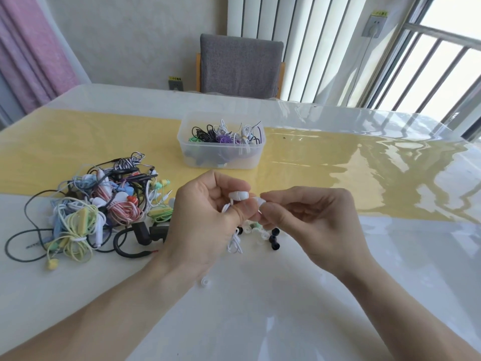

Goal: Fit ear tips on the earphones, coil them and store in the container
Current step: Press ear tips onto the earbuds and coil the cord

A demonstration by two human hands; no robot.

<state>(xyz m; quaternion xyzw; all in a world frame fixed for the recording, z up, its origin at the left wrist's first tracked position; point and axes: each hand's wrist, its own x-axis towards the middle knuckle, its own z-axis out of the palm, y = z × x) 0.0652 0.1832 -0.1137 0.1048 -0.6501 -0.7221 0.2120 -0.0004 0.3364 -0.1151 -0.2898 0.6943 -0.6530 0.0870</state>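
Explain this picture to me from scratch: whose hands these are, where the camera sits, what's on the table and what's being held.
No machine here: a person works with bare hands, and the single picture comes from a camera worn on their head, looking forward and down.

The left hand pinches a white earbud, its thin white cable hanging down to the table. The right hand pinches a small white ear tip right beside the earbud, apparently about to fit it on.

On the white table, under the hands, lie loose ear tips, black and pale. To the left sits a tangled pile of earphones in many colours. Farther back, on a yellow strip, stands a clear plastic container already holding coiled earphones. Behind the table is a grey chair.
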